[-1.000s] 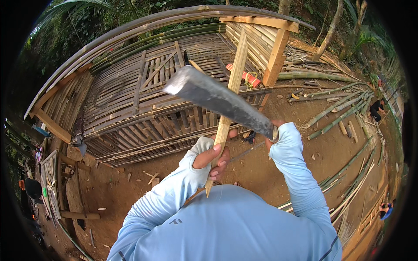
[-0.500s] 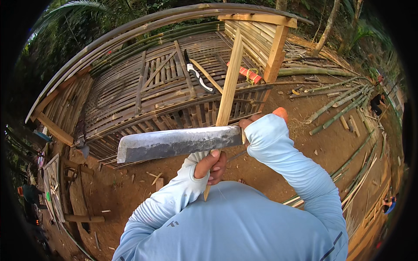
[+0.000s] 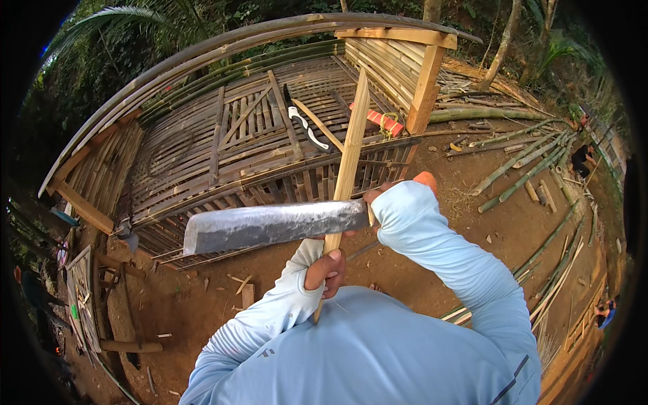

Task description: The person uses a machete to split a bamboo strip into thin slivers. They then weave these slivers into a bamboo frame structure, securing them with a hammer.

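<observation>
My left hand (image 3: 326, 273) is closed around the lower part of a pale, pointed wooden stake (image 3: 349, 158), which slants upward in front of my chest. Across the stake lies the broad blade of a machete (image 3: 270, 223), its squared tip toward the left. The machete's handle is in my right hand (image 3: 375, 194), mostly hidden by the light blue sleeve; an orange handle end (image 3: 426, 179) shows beyond the wrist. The blade covers a short stretch of the stake or touches it; contact itself cannot be made out.
A slatted bamboo platform (image 3: 182, 145) with rails stands ahead. On it lie a white-handled saw (image 3: 307, 128) and a red roll (image 3: 378, 120) with yellow cord. Bamboo poles (image 3: 526, 162) are strewn at right. A wooden rack (image 3: 84, 297) stands left. People (image 3: 583, 160) are farther off.
The stake's top has dropped slightly and shifted left. The machete has moved a little down along the stake, its blade tilting slightly. Both hands keep their grip.
</observation>
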